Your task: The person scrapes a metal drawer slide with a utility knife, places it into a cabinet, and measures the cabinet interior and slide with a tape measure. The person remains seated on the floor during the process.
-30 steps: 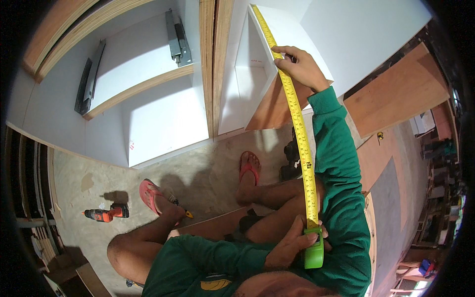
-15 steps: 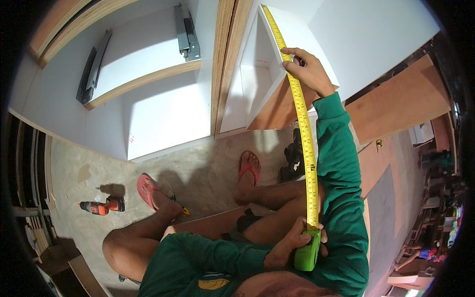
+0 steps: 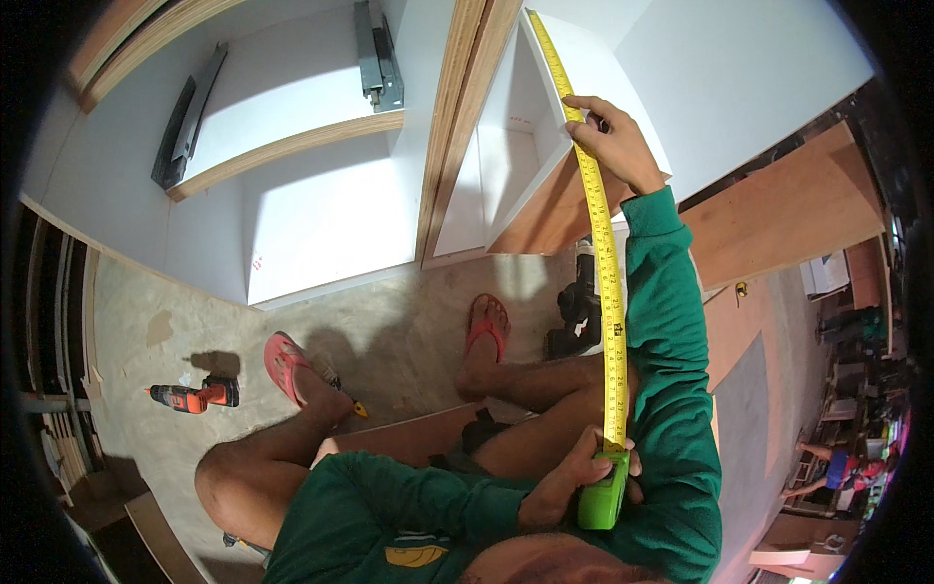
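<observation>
Left hand: clamped on a green tape-measure case, thumb over the front, held close before the torso. Right hand: raised, thumb and forefinger slightly apart, both tips touching the yellow blade; whether they pinch or merely press it, cannot tell. Blade: drawn out from the case, its far stretch lying along the edge of a white box. Cordless drill: orange and black, on the concrete floor, left.
</observation>
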`<state>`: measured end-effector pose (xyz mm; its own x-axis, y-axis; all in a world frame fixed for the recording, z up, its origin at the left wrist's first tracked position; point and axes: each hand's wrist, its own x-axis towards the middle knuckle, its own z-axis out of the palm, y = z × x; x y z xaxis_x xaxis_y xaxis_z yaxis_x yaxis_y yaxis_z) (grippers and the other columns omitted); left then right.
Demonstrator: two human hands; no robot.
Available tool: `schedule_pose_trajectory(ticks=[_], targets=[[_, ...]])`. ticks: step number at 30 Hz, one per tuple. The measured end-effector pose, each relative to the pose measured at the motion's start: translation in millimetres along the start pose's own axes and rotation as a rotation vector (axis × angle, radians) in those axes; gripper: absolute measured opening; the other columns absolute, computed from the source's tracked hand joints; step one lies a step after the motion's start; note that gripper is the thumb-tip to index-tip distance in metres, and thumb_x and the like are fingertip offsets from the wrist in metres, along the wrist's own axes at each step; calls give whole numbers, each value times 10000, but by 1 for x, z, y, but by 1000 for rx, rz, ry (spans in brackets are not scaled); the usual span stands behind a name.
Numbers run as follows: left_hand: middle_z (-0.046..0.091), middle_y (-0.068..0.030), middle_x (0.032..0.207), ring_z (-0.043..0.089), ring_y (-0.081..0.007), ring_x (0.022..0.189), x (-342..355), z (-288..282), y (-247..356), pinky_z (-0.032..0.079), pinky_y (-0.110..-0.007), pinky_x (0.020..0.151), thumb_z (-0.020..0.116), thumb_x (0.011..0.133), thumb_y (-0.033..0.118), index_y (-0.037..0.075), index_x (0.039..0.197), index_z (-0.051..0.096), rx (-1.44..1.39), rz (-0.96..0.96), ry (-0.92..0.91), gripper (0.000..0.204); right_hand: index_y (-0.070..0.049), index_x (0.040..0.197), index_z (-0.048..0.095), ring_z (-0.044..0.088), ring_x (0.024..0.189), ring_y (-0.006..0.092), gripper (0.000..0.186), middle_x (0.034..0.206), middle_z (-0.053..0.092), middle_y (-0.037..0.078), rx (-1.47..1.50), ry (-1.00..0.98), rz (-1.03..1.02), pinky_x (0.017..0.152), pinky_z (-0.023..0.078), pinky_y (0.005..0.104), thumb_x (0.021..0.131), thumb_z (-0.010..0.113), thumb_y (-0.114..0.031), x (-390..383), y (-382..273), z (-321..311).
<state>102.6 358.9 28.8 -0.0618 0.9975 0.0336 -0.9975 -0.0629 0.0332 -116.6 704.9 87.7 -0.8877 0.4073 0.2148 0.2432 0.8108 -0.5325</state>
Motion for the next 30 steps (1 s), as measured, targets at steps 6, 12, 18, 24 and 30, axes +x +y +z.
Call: schedule_pose_trajectory(ticks=[6,12,18,24,30], targets=[[564,-151,1225,664,-262,1019,1,-3,-2,526,-340,855,593,989,382,54,1388,387,22,-9,3,556,-134,1322,706,528,716,140,531,822,537,21,2,0,2,660,462,302,859,689,-393,0,0,1],[564,-156,1224,662,-261,1024,2,-5,-3,524,-342,862,594,988,396,52,1393,377,14,9,-9,575,-136,1317,707,550,725,141,522,849,565,32,-1,7,3,665,477,307,859,676,-384,-2,-3,0],[562,-153,1228,661,-258,1024,0,-1,1,522,-336,875,594,989,393,48,1399,376,21,-17,8,578,-137,1314,707,556,752,147,523,884,578,43,-38,9,26,685,484,317,854,672,-384,-2,-4,0],[559,-154,1232,665,-264,1026,-1,1,4,528,-341,865,593,997,373,48,1403,370,27,-15,12,566,-142,1315,708,547,750,149,514,892,583,45,-6,15,16,689,481,314,861,672,-380,-2,-2,2],[559,-156,1230,670,-272,1019,0,-2,4,529,-346,866,606,998,359,49,1398,360,6,-17,-6,562,-142,1319,706,549,747,147,508,885,583,45,-6,13,16,691,482,311,862,674,-364,-2,-3,1]])
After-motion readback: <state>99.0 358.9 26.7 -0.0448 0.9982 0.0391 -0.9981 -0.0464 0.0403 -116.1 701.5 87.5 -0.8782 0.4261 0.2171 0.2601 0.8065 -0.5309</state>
